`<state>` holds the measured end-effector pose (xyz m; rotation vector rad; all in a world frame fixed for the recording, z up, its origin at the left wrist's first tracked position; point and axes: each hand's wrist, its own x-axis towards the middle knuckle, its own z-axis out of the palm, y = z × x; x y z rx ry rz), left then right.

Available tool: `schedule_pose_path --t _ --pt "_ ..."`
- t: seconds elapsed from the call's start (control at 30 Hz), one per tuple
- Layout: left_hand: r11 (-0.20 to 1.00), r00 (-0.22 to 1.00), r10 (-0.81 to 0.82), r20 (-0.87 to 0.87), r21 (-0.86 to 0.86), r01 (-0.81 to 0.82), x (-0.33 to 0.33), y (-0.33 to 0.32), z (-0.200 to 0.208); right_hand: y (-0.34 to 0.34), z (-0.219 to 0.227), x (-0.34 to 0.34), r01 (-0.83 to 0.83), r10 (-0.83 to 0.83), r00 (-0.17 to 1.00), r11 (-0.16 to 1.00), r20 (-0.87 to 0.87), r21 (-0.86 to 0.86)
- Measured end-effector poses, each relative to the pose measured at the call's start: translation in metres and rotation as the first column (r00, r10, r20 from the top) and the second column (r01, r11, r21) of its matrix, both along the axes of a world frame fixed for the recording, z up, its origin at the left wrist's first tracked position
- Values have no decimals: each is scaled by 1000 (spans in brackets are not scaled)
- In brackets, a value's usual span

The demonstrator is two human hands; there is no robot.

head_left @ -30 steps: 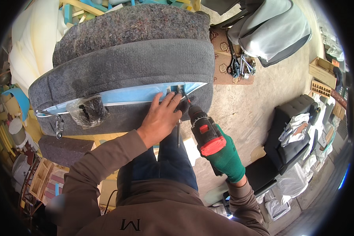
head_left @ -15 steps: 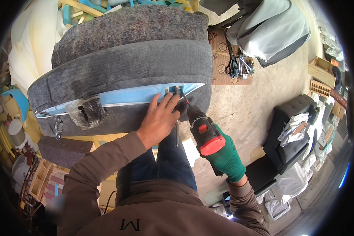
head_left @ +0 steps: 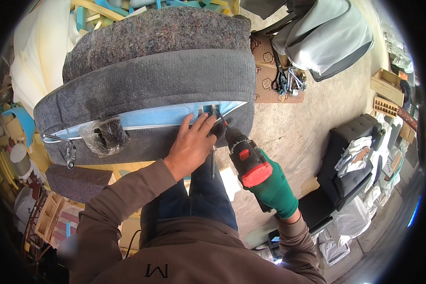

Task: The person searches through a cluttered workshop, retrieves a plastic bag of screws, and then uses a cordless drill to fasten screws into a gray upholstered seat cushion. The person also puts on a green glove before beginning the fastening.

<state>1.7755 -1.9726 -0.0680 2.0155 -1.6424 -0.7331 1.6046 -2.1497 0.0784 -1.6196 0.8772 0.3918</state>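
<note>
A dark grey upholstered piece (head_left: 151, 75) lies before me, its cover parted along a long slit with light blue material (head_left: 151, 116) inside. My left hand (head_left: 191, 146), bare, presses its bent fingertips around a metal bracket (head_left: 214, 110) near the slit's right end. Below the fingers a metal bar (head_left: 213, 163) sticks out towards me. Wearing a green glove, my right hand (head_left: 277, 189) is closed on the grip of a black and red cordless drill (head_left: 246, 161). The drill's bit (head_left: 224, 121) points at the bracket; whether it touches a screw is too small to tell.
At the slit's left end is a similar metal bracket (head_left: 70, 151), with a crumpled clear plastic bag (head_left: 105, 136) beside it. Scissors (head_left: 277, 80) and metal parts (head_left: 294, 80) rest on patterned brown fabric (head_left: 264, 71). A black tufted seat (head_left: 345, 156) stands at right.
The drill and my right hand have shifted very slightly right and towards me. My left hand keeps its place at the bracket.
</note>
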Motion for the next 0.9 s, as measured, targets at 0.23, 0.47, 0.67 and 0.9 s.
schedule_pose_path --t 0.23,0.47,0.67,0.9 --pt "1000 1000 -5 4 -12 5 2 -2 -1 -11 3 9 -33 33 999 999 -7 27" --pt "1000 999 8 -31 -26 -9 3 -2 0 -22 -8 7 -169 169 986 985 -19 -40" --pt "1000 1000 17 -1 -11 -17 1 -1 -4 -26 -1 12 -232 231 973 968 -17 -95" --pt "998 999 40 -1 -42 -40 -1 -1 -5 -33 -6 14 -253 253 967 966 -21 -42"
